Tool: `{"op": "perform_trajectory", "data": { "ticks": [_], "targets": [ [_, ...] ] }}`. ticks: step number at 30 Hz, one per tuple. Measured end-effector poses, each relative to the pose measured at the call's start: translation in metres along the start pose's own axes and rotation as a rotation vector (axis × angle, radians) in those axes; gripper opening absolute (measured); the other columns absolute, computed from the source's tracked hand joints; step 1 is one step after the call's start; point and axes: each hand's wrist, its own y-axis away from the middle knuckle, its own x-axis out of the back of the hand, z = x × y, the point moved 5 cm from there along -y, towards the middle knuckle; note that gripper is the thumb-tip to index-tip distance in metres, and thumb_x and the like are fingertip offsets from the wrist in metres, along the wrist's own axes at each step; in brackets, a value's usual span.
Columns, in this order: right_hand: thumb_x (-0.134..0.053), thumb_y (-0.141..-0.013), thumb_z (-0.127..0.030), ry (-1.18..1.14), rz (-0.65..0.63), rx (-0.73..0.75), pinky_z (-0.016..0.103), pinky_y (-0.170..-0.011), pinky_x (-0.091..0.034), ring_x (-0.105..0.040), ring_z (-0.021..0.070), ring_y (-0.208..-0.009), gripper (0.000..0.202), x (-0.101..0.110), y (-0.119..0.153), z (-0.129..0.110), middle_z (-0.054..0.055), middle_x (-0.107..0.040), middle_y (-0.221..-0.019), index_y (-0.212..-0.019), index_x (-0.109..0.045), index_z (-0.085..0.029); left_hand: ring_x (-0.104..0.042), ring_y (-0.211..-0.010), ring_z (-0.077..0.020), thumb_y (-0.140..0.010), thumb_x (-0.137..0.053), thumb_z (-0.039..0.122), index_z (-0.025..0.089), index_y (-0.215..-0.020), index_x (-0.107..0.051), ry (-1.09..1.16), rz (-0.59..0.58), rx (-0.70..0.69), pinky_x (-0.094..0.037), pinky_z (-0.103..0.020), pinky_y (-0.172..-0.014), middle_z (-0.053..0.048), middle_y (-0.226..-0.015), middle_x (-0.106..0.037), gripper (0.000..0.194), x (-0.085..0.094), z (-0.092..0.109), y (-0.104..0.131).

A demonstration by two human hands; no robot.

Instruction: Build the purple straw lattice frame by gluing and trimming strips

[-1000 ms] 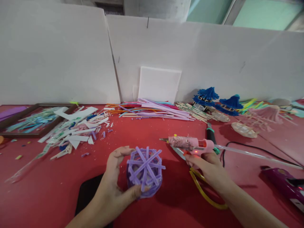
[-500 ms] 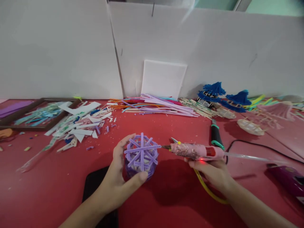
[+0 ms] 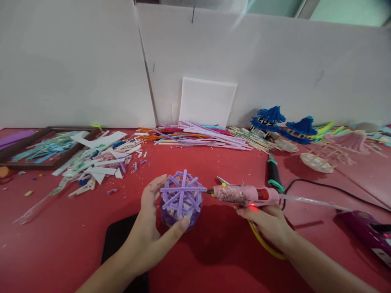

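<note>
On the red desk (image 3: 76, 252), a flat black rectangular object (image 3: 119, 236) lies partly under the left forearm, yellow-handled metal scissors (image 3: 262, 243) lie partly hidden beneath the gun and right hand, and a black-and-green-handled cutter (image 3: 274, 175) rests just beyond. The left hand (image 3: 152, 228) has its fingers clamped around a round purple openwork basket (image 3: 181, 199) in front of the person, crossed strips facing up, while the right hand's (image 3: 269, 221) fingers grip a pink glue gun (image 3: 235, 194), its long axis running sideways, nozzle pointing left. A second ago the nozzle was well apart from the basket; now it meets one strip's right end.
</note>
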Motion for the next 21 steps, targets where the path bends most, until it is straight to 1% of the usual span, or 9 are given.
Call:
{"op": "perform_trajectory", "data": {
  "ticks": [3, 5, 7, 9, 12, 14, 17, 19, 21],
  "targets": [
    [-0.065, -0.068, -0.026, -0.008, 0.023, 0.006, 0.040, -0.083, -0.056, -0.069, 0.0280, -0.090, 0.027, 0.000, 0.001, -0.001, 0.008, -0.076, -0.089, -0.092, -0.075, -0.020, -0.033, -0.141, -0.0356, -0.083, -0.069, 0.033, 0.028, -0.146, -0.020, -0.192, 0.026, -0.196, -0.032, -0.055, -0.113, -0.015, -0.150, -0.030, 0.080, 0.004, 0.008, 0.001],
    [-0.065, -0.068, -0.025, -0.016, 0.008, 0.022, 0.040, -0.083, -0.056, -0.069, 0.0281, -0.092, 0.028, -0.001, 0.000, -0.001, 0.007, -0.076, -0.091, -0.094, -0.075, -0.021, -0.028, -0.142, -0.0376, -0.080, -0.070, 0.030, 0.028, -0.146, -0.022, -0.363, 0.094, -0.376, -0.027, -0.056, -0.115, -0.014, -0.153, -0.027, 0.082, 0.006, 0.021, 0.004],
    [-0.064, -0.069, -0.024, -0.025, -0.023, 0.037, 0.039, -0.084, -0.056, -0.069, 0.0276, -0.093, 0.028, -0.002, 0.001, -0.002, 0.007, -0.076, -0.093, -0.094, -0.075, -0.022, -0.031, -0.139, -0.0375, -0.077, -0.071, 0.030, 0.028, -0.145, -0.030, -0.514, 0.148, -0.539, -0.024, -0.054, -0.115, -0.012, -0.151, -0.033, 0.079, 0.006, 0.033, 0.009],
    [-0.063, -0.069, -0.024, -0.027, -0.015, 0.045, 0.039, -0.084, -0.056, -0.070, 0.0272, -0.091, 0.026, -0.002, 0.001, -0.003, 0.007, -0.077, -0.092, -0.092, -0.076, -0.022, -0.037, -0.135, -0.0360, -0.075, -0.073, 0.030, 0.027, -0.143, -0.035, -0.596, 0.154, -0.641, -0.023, -0.051, -0.115, -0.010, -0.146, -0.044, 0.078, 0.003, 0.040, 0.014],
    [-0.065, -0.068, -0.024, -0.005, 0.015, 0.039, 0.038, -0.082, -0.057, -0.071, 0.0274, -0.087, 0.022, -0.001, 0.001, -0.005, 0.007, -0.077, -0.089, -0.086, -0.076, -0.023, -0.040, -0.135, -0.0340, -0.070, -0.079, 0.028, 0.032, -0.134, -0.042, -0.615, 0.114, -0.702, -0.021, -0.051, -0.115, -0.006, -0.141, -0.056, 0.075, -0.003, 0.041, 0.020],
    [-0.066, -0.068, -0.025, 0.011, 0.022, 0.045, 0.037, -0.081, -0.058, -0.071, 0.0274, -0.086, 0.020, 0.000, 0.001, -0.006, 0.007, -0.078, -0.090, -0.085, -0.076, -0.023, -0.042, -0.135, -0.0333, -0.065, -0.084, 0.029, 0.035, -0.122, -0.048, -0.592, 0.108, -0.705, -0.018, -0.053, -0.115, -0.003, -0.139, -0.060, 0.067, -0.005, 0.040, 0.022],
    [-0.065, -0.069, -0.029, 0.045, 0.017, 0.053, 0.038, -0.084, -0.058, -0.071, 0.0279, -0.089, 0.020, 0.000, 0.001, -0.006, 0.007, -0.078, -0.093, -0.084, -0.076, -0.024, -0.046, -0.135, -0.0321, -0.060, -0.089, 0.029, 0.035, -0.108, -0.055, -0.508, 0.118, -0.684, -0.014, -0.051, -0.117, 0.000, -0.134, -0.065, 0.059, -0.006, 0.039, 0.022],
    [-0.065, -0.069, -0.029, 0.057, 0.019, 0.060, 0.039, -0.085, -0.058, -0.071, 0.0280, -0.089, 0.017, -0.001, 0.001, -0.007, 0.006, -0.078, -0.091, -0.081, -0.076, -0.025, -0.045, -0.135, -0.0307, -0.060, -0.090, 0.030, 0.035, -0.111, -0.056, -0.474, 0.126, -0.688, -0.012, -0.048, -0.118, 0.001, -0.136, -0.064, 0.061, -0.006, 0.042, 0.020],
    [-0.064, -0.069, -0.028, 0.045, 0.028, 0.075, 0.039, -0.086, -0.058, -0.071, 0.0275, -0.088, 0.016, -0.002, 0.001, -0.009, 0.006, -0.078, -0.089, -0.080, -0.075, -0.025, -0.041, -0.139, -0.0296, -0.061, -0.090, 0.032, 0.036, -0.117, -0.053, -0.499, 0.125, -0.718, -0.010, -0.047, -0.119, 0.000, -0.142, -0.059, 0.067, -0.007, 0.045, 0.020]
  ]
}}
